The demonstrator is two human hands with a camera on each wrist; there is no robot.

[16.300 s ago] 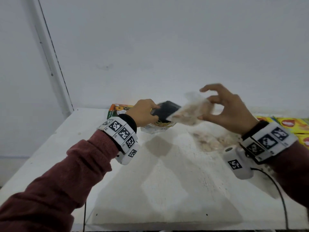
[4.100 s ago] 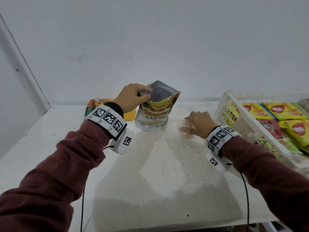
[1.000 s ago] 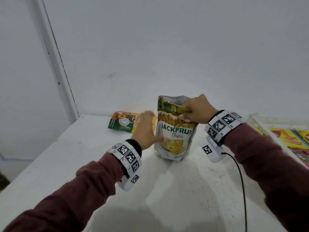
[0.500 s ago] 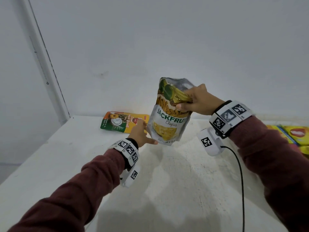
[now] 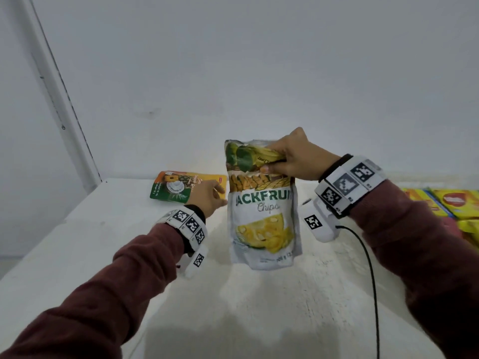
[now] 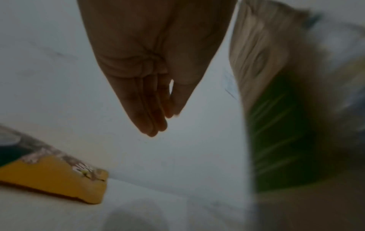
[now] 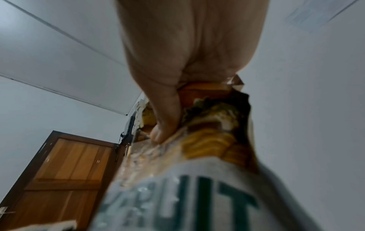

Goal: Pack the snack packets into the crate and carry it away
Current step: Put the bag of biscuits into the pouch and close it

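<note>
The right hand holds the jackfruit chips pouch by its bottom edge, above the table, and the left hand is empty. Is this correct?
Not quite: the right hand grips the jackfruit chips pouch by its top, as the head view shows. The rest holds: it hangs above the table, and the left hand is empty.

Soft, even light fills the head view, dim and greyish, and the jackfruit chips pouch (image 5: pixel 264 208) stays readable. Faint shadows spread over the white table (image 5: pixel 272 307) below the pouch, and straight lines bow left of it. The left wrist view is dark and smeared by motion. In the right wrist view, the pouch's lettering is out of focus.
</note>
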